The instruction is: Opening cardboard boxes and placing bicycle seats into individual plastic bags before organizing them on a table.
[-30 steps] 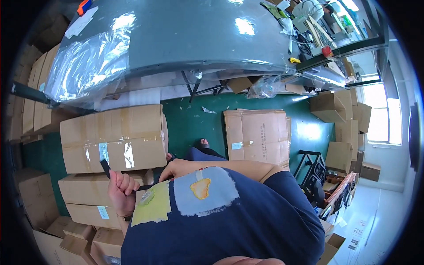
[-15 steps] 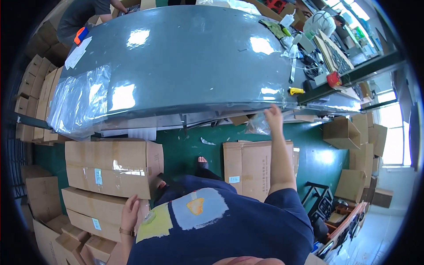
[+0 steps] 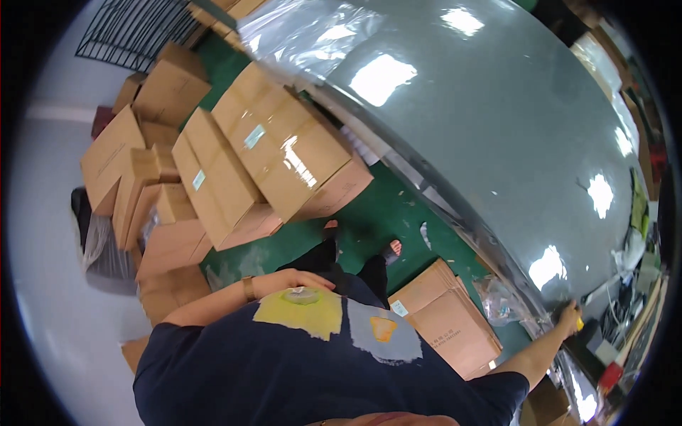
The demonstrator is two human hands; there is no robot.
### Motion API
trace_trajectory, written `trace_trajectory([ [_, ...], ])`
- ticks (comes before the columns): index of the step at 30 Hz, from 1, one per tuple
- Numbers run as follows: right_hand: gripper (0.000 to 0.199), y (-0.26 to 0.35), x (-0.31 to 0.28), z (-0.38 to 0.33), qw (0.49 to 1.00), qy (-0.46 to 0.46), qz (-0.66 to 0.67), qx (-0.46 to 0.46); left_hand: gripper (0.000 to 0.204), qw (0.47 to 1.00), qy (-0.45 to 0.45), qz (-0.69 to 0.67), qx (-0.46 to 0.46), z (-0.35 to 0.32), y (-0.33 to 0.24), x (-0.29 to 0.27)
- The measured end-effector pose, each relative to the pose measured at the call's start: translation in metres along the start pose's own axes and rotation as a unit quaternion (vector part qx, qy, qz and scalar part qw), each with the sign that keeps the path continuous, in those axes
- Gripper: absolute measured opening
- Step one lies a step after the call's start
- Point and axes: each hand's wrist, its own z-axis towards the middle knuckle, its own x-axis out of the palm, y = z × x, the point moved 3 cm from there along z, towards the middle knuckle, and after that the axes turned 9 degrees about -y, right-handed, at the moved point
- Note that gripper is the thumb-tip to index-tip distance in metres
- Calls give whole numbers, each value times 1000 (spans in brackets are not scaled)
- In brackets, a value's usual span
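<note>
At the right end of the grey table (image 3: 490, 142), my right hand (image 3: 567, 319) is closed at a small yellow tool (image 3: 580, 324). Only part of the tool shows past the fingers, too small to tell its exact kind. My left hand (image 3: 302, 279) rests flat against the front of my dark shirt, fingers stretched out and holding nothing.
Two long taped cartons (image 3: 284, 149) stand on the green floor to the left, with several smaller boxes (image 3: 160, 213) beyond. Flattened cardboard (image 3: 447, 319) leans below the table beside a clear plastic bag (image 3: 501, 302). Plastic sheeting (image 3: 312, 35) covers the table's far left end; cables and tools (image 3: 618, 312) crowd its right.
The view has swung round. My right hand has moved from in front of the table edge to the yellow tool. My left hand has come from beside the cartons to my shirt.
</note>
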Motion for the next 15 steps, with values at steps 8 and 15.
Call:
trace_trajectory([
  [8,35,-41,-30,-55,861,-98,481,133,33,961,-156,171,-148,1,36,-37],
  [15,37,34,-88,-314,619,87,775,91,34,936,-238,184,-183,-26,134,-108],
])
